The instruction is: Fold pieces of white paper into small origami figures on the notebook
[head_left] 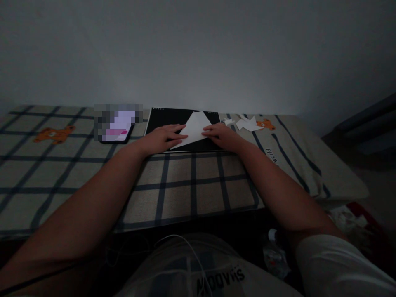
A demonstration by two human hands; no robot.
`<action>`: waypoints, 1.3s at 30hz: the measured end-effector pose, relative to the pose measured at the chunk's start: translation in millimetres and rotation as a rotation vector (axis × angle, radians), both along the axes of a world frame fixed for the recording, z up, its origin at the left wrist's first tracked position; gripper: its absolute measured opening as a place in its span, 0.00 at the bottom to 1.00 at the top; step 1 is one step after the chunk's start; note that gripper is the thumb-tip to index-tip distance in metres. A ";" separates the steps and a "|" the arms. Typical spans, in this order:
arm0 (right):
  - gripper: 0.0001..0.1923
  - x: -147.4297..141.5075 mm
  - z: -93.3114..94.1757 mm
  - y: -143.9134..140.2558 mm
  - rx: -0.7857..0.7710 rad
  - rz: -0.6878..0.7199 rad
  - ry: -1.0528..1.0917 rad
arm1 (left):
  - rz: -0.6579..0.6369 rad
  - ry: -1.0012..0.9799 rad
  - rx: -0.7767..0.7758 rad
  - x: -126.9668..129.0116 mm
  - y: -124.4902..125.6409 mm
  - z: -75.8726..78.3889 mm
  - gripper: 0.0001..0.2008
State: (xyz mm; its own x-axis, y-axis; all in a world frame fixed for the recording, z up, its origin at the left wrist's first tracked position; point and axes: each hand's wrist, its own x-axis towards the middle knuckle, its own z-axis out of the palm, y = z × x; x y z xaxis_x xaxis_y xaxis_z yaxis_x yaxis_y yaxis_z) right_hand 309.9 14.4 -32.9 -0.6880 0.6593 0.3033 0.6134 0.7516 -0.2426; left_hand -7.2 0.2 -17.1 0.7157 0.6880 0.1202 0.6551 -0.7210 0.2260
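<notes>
A folded sheet of white paper (195, 126) lies on a black board (163, 117) with small white marks along its far edge. The paper narrows toward the far side and has slanted edges. My left hand (162, 138) rests on its left part, fingers stretched out and spread over paper and board. On the right side, my right hand (221, 135) lies with its fingertips on the paper's right edge, fingers extended and fairly flat. Neither hand grips the paper; both touch it from above.
A phone (119, 128) with a lit, partly blurred screen lies left of the board. Right of it are folded white paper pieces (248, 123). A checked cloth (192, 181) covers the table, against a wall (198, 53). Below the edge, a plastic bottle (275, 255) stands at right.
</notes>
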 end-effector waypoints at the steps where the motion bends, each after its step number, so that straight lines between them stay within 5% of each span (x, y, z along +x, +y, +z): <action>1: 0.20 -0.1 1.3 -0.8 -0.001 0.001 0.013 | 0.004 -0.001 0.001 0.2 -0.6 0.4 0.24; 10: 0.19 -8.9 19.6 -20.2 0.032 0.021 0.107 | -0.014 -0.047 -0.005 -1.0 1.5 -2.8 0.23; 39: 0.18 -23.6 21.0 -27.0 -0.049 0.037 0.029 | -0.071 0.042 -0.080 -12.6 3.5 2.8 0.25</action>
State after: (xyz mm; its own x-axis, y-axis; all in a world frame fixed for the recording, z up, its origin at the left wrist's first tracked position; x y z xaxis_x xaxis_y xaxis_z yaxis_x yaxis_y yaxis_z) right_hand 286.3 -12.6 -11.8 -0.7033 0.6485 0.2912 0.5779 0.7601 -0.2972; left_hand -19.9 3.6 -14.3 0.7662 0.6415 0.0361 0.6130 -0.7467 0.2581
